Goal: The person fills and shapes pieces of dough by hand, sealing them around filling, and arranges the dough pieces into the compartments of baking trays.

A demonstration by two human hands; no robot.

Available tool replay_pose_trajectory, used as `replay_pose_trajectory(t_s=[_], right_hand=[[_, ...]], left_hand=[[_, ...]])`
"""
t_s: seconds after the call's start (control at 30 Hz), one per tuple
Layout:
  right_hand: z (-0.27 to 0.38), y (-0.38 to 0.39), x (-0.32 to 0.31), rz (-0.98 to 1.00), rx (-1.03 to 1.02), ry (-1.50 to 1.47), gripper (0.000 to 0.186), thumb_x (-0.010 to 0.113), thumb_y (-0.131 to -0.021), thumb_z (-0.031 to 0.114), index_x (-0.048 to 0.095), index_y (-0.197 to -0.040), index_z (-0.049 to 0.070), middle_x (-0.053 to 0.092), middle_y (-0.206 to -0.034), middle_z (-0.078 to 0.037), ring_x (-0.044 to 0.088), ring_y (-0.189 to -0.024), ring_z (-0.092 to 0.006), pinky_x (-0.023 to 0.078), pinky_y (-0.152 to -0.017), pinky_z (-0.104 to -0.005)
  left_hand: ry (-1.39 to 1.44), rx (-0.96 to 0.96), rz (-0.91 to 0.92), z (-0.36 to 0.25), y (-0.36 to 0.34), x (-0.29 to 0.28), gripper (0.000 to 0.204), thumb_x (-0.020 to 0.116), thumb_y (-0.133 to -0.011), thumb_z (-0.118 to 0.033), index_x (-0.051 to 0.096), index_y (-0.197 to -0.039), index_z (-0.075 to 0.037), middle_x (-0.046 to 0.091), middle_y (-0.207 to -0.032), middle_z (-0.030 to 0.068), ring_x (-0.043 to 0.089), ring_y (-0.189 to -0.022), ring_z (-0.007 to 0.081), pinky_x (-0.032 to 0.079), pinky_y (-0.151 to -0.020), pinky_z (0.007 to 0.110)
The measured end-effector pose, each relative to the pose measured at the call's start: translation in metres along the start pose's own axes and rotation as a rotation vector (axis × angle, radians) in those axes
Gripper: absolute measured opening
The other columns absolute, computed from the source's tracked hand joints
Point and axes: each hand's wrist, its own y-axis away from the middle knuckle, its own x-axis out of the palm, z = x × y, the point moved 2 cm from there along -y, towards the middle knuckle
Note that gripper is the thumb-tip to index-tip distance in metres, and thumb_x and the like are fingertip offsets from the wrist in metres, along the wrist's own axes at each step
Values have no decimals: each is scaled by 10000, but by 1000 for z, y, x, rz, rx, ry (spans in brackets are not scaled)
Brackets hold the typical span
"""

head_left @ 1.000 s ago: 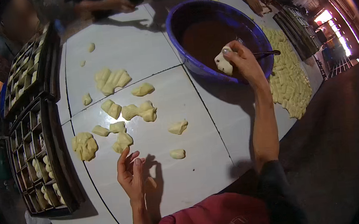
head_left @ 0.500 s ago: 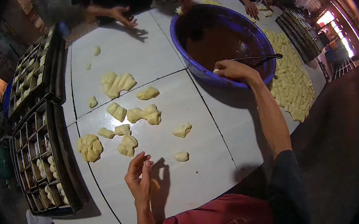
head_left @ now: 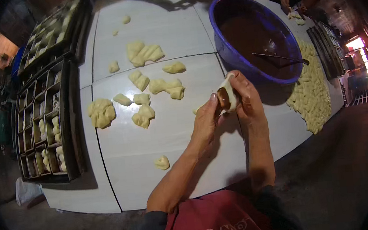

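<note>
In front of me, over the table's right half, both hands hold a piece of pale dough [head_left: 229,84] with brown filling [head_left: 223,98] in its middle. My left hand [head_left: 205,121] pinches its near left side, with the thumb by the filling. My right hand [head_left: 249,97] curls round its right side. Beyond them stands a blue-purple tub [head_left: 226,49] of brown paste [head_left: 246,29], with a dark long-handled tool [head_left: 282,58] lying across it. Left of my hands lie several loose dough lumps, among them a joined lump [head_left: 168,88] and a small one [head_left: 162,162] beside my left forearm.
Dark divided baking trays [head_left: 71,121] holding dough pieces line the table's left side. A broad spread of packed dough pieces [head_left: 311,107] covers the right edge. At the upper right, a co-worker's hands [head_left: 286,4] work on dough. Dark slatted trays [head_left: 325,52] stand beyond.
My right hand has come out of the tub toward me, and my left hand has moved right to meet it at the dough, where brown filling now shows. The view has shifted.
</note>
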Motion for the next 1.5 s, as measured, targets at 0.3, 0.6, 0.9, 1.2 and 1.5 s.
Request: replay_pose_trajectory(t_s=[0.3, 0.6, 0.9, 1.2, 1.5], right_hand=[[-59, 52, 21, 1, -428, 705, 474, 730, -820, 10, 543, -1255, 18, 549, -1234, -100, 568, -1157, -205, 492, -951, -345], [-76, 54, 30, -173, -541, 842, 131, 680, -888, 52, 699, -1013, 16, 648, -877, -49, 598, -847, -153, 504, -707, -281], [-73, 65, 24, 113, -267, 349, 278, 692, -907, 81, 662, -1179, 29, 610, -1139, -63, 577, -1002, -146, 479, -908, -287], [-99, 64, 42, -138, -575, 253, 202, 686, -922, 82, 608, -1102, 33, 598, -1118, -126, 597, -977, -169, 504, -841, -312], [-100, 64, 8, -221, -339, 899, 223, 739, -870, 115, 634, -1047, 31, 657, -934, -81, 624, -683, -197, 513, -613, -322]], left_hand=[[-115, 161, -133, -2, 17, -63, 336, 646, -975, -231, 665, -1164, 46, 712, -987, 71, 665, -854, 115, 547, -796, 248], [-393, 317, -105, -19, 22, -56, 387, 705, -930, -248, 664, -1213, 13, 697, -1050, 91, 650, -967, 144, 541, -841, 292], [-482, 87, 14, -53, 27, -55, 392, 726, -908, -256, 663, -1187, 12, 706, -1010, 85, 681, -881, 154, 569, -761, 286], [-451, 153, 132, -36, 34, -70, 232, 589, -959, -90, 671, -1149, 14, 694, -1045, 82, 666, -895, 134, 583, -780, 306], [-747, 95, -14, -32, 41, -61, 233, 716, -906, -183, 716, -1038, 9, 684, -793, 12, 573, -677, 49, 454, -610, 195]])
